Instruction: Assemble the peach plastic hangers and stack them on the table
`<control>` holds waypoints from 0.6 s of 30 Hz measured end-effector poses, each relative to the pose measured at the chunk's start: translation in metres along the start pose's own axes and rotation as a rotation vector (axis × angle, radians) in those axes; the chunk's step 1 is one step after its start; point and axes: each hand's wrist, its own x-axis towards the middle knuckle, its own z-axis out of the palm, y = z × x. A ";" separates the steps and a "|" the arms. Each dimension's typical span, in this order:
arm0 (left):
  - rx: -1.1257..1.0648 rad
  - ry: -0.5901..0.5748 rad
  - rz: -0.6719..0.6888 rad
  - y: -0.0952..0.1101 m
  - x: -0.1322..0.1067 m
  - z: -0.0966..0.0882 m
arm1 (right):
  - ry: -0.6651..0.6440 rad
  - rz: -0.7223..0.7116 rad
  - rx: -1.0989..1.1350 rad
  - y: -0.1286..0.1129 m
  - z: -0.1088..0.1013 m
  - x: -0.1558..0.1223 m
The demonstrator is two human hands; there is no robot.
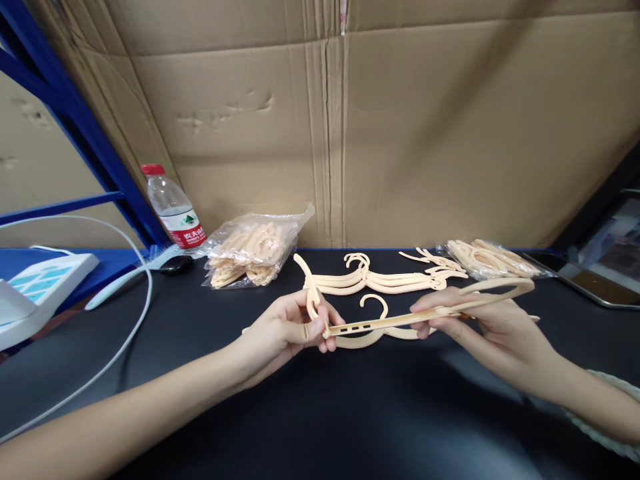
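Observation:
Between my hands is a beige plastic hanger part, a slotted bar (370, 325) with a curved loop at its right end. My right hand (493, 327) is closed around that bar near the loop. With thumb and fingers my left hand (295, 325) pinches a curved beige hanger piece (311, 283) against the bar's left end. Whether the two pieces are joined there, I cannot tell. Behind and below them a beige hanger (357, 342) lies on the black table, partly covered by my hands and the bar. Farther back rests a group of stacked hangers (340, 285) with their hooks up.
Loose hooked pieces (440, 267) lie at the back right, by a clear bag of parts (490, 259) and a dark tablet-like device (585, 283). At the back left are another bag of parts (250, 250) and a water bottle (175, 210). A white cable (145, 307) loops at left.

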 end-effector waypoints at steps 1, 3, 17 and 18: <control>0.007 0.009 -0.013 0.000 0.000 0.000 | -0.011 0.009 0.003 0.000 0.000 0.000; 0.020 0.016 -0.040 0.000 0.000 0.000 | -0.029 0.018 0.010 0.000 0.001 -0.001; 0.055 0.035 0.039 -0.004 -0.003 0.003 | -0.006 -0.022 0.036 -0.007 0.005 -0.002; 0.063 0.038 0.054 -0.004 -0.003 0.004 | -0.002 -0.030 0.045 -0.008 0.005 -0.003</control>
